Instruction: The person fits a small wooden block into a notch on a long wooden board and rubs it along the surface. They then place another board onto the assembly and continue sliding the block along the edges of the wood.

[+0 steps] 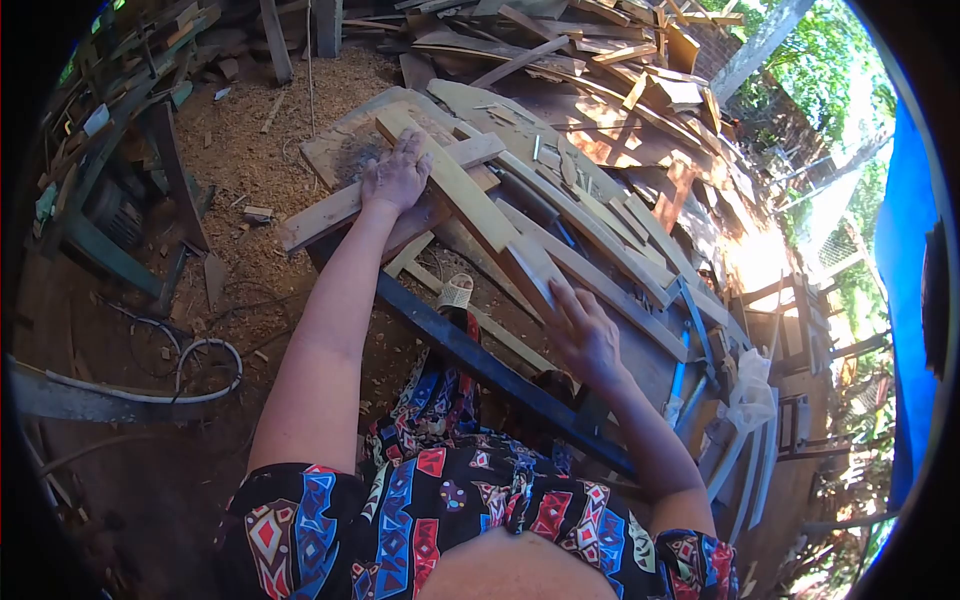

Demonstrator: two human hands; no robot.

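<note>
A long, pale wooden plank slants across the workbench from upper left to lower right. My left hand holds its far part, fingers laid over the wood. Around the near end, my right hand is closed, fingers on top; its thumb is hard to see. Under the plank a shorter wooden board crosses at an angle, close to my left wrist. Several wooden strips lie to the right of the plank. A dark cylinder-like piece shows between the plank and these strips.
A dark metal rail runs along the bench's near side. Blue bars and a clear plastic bag are at the right. Sawdust covers the floor; scrap wood is piled behind. A white hose curls at left.
</note>
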